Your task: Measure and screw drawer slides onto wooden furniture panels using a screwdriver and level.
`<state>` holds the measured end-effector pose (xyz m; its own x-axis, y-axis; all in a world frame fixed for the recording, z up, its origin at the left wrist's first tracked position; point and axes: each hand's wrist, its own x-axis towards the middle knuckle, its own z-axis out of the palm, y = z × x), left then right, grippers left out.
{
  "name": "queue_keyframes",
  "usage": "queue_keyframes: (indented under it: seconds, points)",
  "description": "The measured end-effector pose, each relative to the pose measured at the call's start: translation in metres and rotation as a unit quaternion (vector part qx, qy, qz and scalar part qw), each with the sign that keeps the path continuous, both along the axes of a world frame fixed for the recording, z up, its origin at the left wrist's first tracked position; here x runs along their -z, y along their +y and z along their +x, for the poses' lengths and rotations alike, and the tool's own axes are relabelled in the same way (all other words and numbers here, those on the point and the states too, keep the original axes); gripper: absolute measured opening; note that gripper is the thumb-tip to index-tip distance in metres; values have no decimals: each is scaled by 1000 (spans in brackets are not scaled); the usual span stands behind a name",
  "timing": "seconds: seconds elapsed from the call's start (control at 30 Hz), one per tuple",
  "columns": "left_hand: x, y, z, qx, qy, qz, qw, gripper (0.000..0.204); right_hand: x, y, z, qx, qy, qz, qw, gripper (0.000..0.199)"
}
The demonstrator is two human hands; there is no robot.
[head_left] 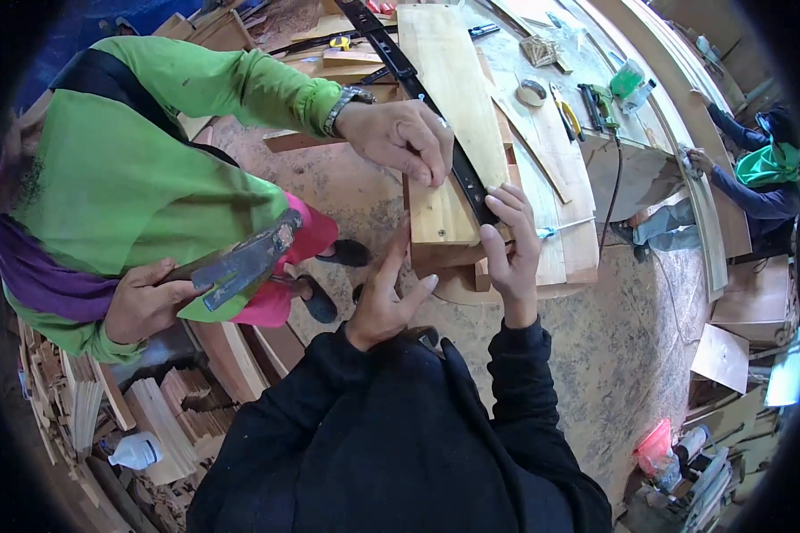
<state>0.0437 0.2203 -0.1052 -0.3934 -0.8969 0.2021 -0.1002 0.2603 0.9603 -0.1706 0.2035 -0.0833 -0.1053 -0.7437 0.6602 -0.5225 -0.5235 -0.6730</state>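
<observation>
A long black metal drawer slide (468, 180) lies along a pale wooden board (444, 218). Its near end is between the thumb and fingers of my right hand (517, 249), which grips it near the board's corner. My left hand (387, 298) is open beside the board's near left corner, thumb apart, its fingertips close to the side; whether they touch it is unclear. A co-worker in green reaches over the slide with one hand (404, 138), fingertips pinched together at the board; what they hold is too small to tell. The co-worker's other hand (142, 302) holds a hammer (249, 262).
On the bench lie a tape roll (532, 92), yellow-handled pliers (564, 114), a green power tool (600, 107) and a tape measure (340, 43). Wood offcuts (164, 431) and a white bottle (136, 451) are at lower left. Another person (764, 169) works at a long board on the right.
</observation>
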Motion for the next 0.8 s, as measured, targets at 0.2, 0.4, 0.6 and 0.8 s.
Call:
queue_keyframes:
  seconds: [0.2,0.4,0.6,0.8]
  points:
    - [-2,-3,2,-2,-6,11,1000,83,4,2,4,0,19,-4,1000,32]
    - [-6,-1,-1,11,-40,-20,999,80,5,-1,-2,-9,-11,6,1000,32]
    - [-6,-10,-4,34,-17,8,999,81,4,-3,-5,-2,-13,-26,1000,31]
    - [-9,-22,-11,3,87,68,994,72,16,-1,7,16,-2,-41,999,29]
